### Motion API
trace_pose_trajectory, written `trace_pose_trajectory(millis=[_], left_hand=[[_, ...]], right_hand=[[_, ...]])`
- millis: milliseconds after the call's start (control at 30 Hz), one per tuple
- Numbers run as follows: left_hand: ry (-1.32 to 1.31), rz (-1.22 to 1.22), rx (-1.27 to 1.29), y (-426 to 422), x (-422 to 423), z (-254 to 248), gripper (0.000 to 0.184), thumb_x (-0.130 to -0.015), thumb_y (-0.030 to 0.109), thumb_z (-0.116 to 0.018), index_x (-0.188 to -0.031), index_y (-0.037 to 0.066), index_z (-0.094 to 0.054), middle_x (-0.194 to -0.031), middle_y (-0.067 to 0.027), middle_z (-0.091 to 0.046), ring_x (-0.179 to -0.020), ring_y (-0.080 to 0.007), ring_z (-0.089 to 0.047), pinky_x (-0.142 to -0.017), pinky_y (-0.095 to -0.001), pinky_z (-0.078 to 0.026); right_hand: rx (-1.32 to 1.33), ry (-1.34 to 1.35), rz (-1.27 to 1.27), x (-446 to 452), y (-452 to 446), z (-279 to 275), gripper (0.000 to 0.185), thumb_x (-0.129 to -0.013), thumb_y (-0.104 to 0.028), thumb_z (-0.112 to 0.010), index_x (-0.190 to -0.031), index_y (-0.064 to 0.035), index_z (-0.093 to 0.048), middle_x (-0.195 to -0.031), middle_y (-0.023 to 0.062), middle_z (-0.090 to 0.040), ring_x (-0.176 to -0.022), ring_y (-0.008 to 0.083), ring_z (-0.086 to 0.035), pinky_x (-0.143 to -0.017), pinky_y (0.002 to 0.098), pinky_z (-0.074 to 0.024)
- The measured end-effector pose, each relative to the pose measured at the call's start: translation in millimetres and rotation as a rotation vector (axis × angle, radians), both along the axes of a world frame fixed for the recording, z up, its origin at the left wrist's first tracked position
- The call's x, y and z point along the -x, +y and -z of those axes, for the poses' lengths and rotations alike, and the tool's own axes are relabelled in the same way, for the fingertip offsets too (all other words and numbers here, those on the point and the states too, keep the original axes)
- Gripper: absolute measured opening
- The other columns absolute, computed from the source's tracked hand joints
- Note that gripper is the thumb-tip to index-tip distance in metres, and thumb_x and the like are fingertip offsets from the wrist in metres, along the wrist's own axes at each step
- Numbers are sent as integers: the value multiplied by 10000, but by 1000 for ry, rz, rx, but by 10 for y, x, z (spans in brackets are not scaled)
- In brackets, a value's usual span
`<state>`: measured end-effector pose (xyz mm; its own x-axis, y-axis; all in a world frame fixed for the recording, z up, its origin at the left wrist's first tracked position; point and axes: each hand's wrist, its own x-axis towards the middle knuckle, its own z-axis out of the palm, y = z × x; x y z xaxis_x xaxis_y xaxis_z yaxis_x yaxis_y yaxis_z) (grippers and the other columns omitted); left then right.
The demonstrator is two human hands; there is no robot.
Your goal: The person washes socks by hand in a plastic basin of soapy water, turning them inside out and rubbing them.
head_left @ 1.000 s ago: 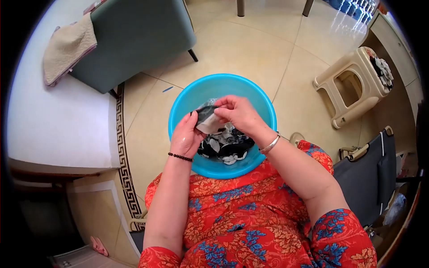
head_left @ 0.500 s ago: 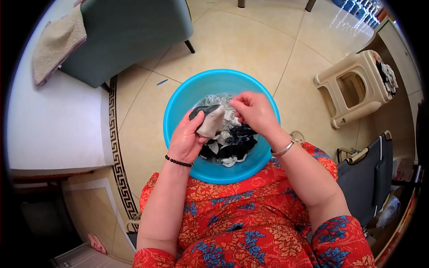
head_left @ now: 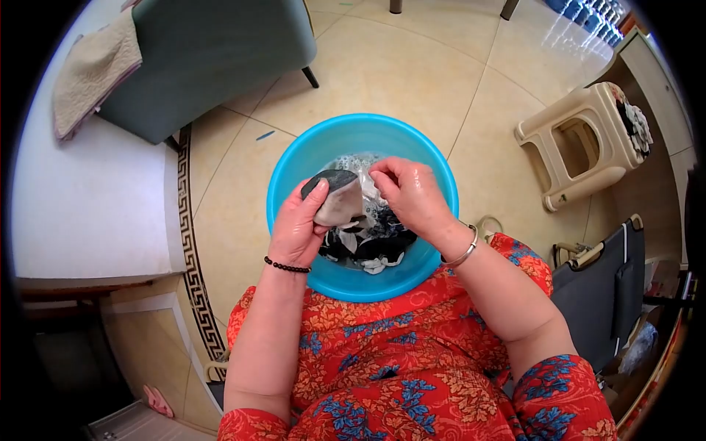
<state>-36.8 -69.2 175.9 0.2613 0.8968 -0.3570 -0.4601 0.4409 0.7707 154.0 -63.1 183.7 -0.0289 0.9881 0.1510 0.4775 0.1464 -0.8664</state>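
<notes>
Above the blue basin point(head_left: 294, 140), my left hand point(head_left: 296, 224) is closed around a wet sock point(head_left: 341, 206), white with a dark grey end. The thumb presses on its near face. My right hand point(head_left: 413, 192) is held just right of the sock, with a small gap between them. Its thumb and forefinger are pinched together; what they hold, if anything, does not show. Under both hands, dark and white wet clothes point(head_left: 379, 246) lie in soapy water point(head_left: 353, 162) in the basin.
A beige plastic stool point(head_left: 581, 147) with cloth on it stands to the right, near a folded dark chair point(head_left: 603, 294). A grey-green armchair point(head_left: 220, 66) is at the upper left, beside a white block point(head_left: 95, 213). Pink slippers point(head_left: 158, 400) lie at the lower left.
My left hand has shifted slightly left and turned the sock so that more of its flat side shows. My right hand has moved a little left and down, still pinched.
</notes>
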Motion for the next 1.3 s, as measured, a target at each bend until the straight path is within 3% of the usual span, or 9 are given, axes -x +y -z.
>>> trace_pose_trajectory(millis=[233,300,533,700,767,967,1067,1300], left_hand=[[16,-31,21,-37,-73,-75,230,-911,204,-596,-1087,57,-576,-867,11,-627,-599,-19,-500,-445,-159,-335],[30,-46,14,-51,-114,-112,236,-908,208,-602,-1086,53,-582,-872,10,-633,-604,-18,-506,-449,-156,-339],[-3,-78,5,-39,-78,-49,218,-916,251,-592,-1014,64,-645,-877,12,-647,-631,-22,-518,-483,-165,-363],[-34,-106,42,-55,-167,-94,265,-933,293,-560,-1020,59,-649,-862,11,-644,-667,-35,-526,-533,-178,-377],[-20,-129,63,-65,-214,-135,266,-933,299,-560,-1010,61,-653,-843,14,-637,-674,-43,-522,-543,-192,-374],[150,6,-91,-77,-90,46,281,-934,316,-557,-993,59,-656,-833,29,-633,-654,-33,-498,-541,-189,-353],[238,2,-115,-106,-149,8,282,-938,325,-547,-978,69,-660,-821,38,-630,-637,-25,-479,-539,-184,-343],[-2,-42,-2,-82,-182,-138,289,-961,330,-499,-1029,86,-639,-853,39,-629,-640,-22,-470,-528,-179,-334]], right_hand=[[134,97,-125,83,-94,-216,184,-835,-176,-612,-817,5,-636,-759,188,-630,-713,344,-619,-632,403,-479],[-30,31,-85,85,-61,-110,161,-826,-161,-616,-839,-2,-638,-737,175,-630,-686,308,-625,-611,384,-480],[86,-1,-72,73,-57,-262,157,-807,-111,-601,-935,-23,-619,-686,131,-600,-666,286,-609,-613,367,-478],[-225,-8,-167,185,-123,-124,179,-779,-100,-649,-933,-35,-586,-787,118,-582,-739,278,-602,-647,364,-482],[-207,3,-166,204,-143,-112,184,-783,-120,-658,-927,-31,-583,-828,122,-591,-741,278,-603,-644,370,-483],[-66,60,-105,179,-148,-152,150,-812,-140,-639,-899,-30,-584,-803,136,-609,-741,311,-609,-642,389,-486],[-105,-62,-69,118,-124,-120,136,-837,-159,-611,-873,-29,-590,-781,163,-613,-742,341,-605,-645,402,-484],[29,76,46,21,-70,-122,176,-873,-173,-543,-820,-11,-585,-793,194,-613,-751,388,-587,-656,448,-464]])
